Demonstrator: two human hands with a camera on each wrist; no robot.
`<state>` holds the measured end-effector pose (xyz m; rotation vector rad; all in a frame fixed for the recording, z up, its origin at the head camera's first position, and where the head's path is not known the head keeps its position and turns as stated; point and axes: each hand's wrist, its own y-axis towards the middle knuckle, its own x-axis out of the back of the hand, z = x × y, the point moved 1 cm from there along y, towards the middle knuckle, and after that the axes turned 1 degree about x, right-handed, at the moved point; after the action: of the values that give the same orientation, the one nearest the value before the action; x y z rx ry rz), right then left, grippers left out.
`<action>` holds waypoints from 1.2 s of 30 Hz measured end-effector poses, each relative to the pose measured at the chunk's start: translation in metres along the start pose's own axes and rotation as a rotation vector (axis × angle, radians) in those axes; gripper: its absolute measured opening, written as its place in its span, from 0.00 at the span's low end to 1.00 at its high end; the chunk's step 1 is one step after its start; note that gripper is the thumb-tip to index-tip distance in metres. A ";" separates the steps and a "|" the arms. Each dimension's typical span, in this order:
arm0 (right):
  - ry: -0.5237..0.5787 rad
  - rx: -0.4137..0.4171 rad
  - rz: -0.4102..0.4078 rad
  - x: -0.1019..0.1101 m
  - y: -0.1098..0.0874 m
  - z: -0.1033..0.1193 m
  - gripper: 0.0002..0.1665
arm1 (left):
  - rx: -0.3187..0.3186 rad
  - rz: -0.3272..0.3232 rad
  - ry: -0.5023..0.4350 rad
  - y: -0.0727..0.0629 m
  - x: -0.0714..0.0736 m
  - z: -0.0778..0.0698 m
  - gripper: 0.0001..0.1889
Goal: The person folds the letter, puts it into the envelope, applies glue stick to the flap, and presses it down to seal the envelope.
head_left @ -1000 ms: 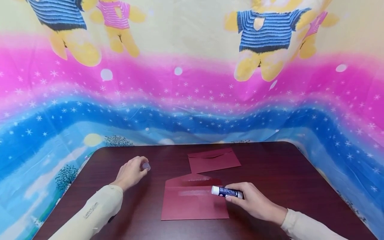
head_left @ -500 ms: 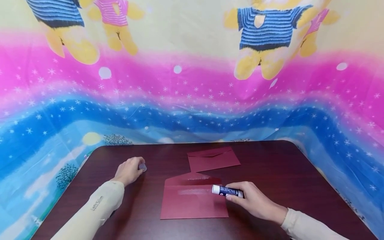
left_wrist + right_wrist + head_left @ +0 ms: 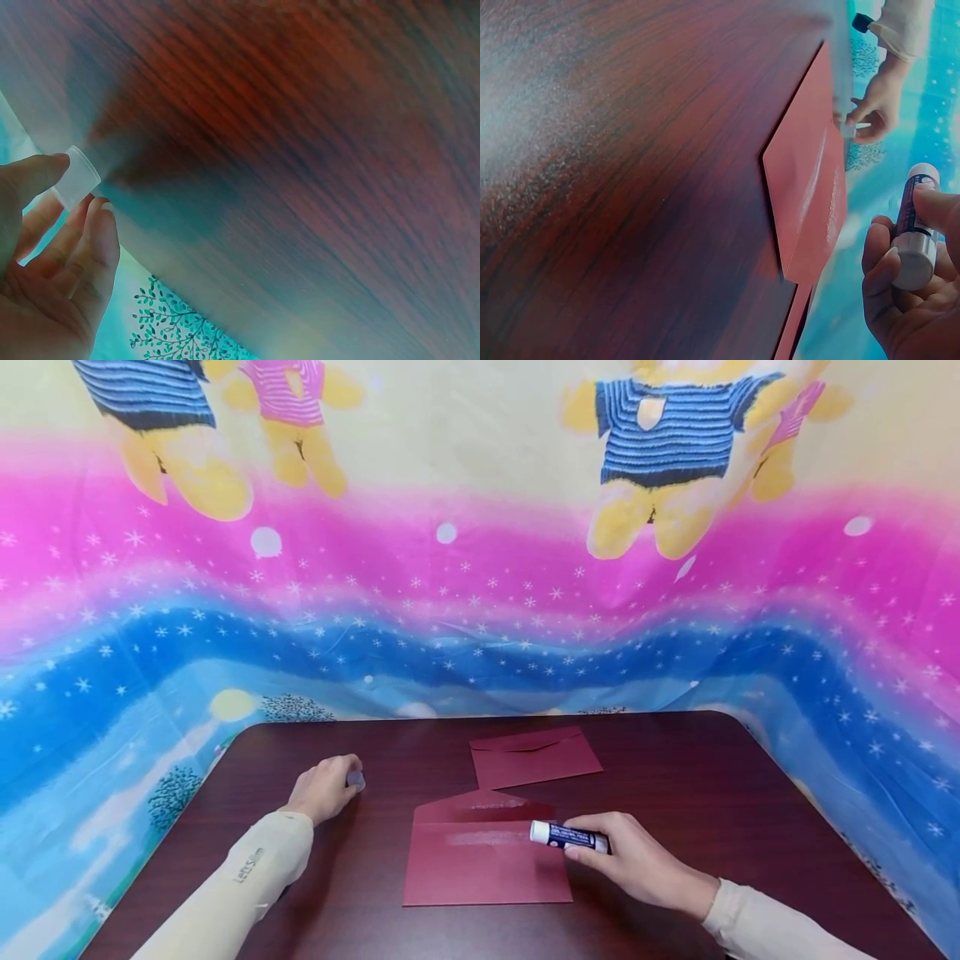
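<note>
Envelope (image 3: 487, 872) between hands, unsealed | left hand (image 3: 321, 789) pinching cap (image 3: 356, 780), its 10 o'clock | right hand (image 3: 637, 858) gripping glue stick (image 3: 567, 837), 3 o'clock | step: apparently capping | next: probably align cap, glue stick

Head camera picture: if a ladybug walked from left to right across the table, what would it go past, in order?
Left hand → clear cap → envelope with its flap open → glue stick → right hand.
</note>
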<state>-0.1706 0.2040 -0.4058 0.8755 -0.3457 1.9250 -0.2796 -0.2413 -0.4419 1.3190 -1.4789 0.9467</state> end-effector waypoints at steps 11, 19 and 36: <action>0.010 -0.011 -0.009 0.001 0.003 0.001 0.15 | -0.060 -0.128 0.044 -0.007 0.005 -0.019 0.25; 0.018 -0.012 -0.055 -0.003 0.005 0.002 0.16 | -0.042 -0.223 -0.077 -0.019 0.005 -0.058 0.27; 0.094 -0.018 -0.134 -0.009 0.013 0.015 0.15 | -0.182 -0.122 -0.404 -0.063 -0.011 -0.153 0.23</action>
<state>-0.1725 0.1829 -0.3997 0.7746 -0.2419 1.8295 -0.1964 -0.1020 -0.4099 1.5026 -1.7177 0.4693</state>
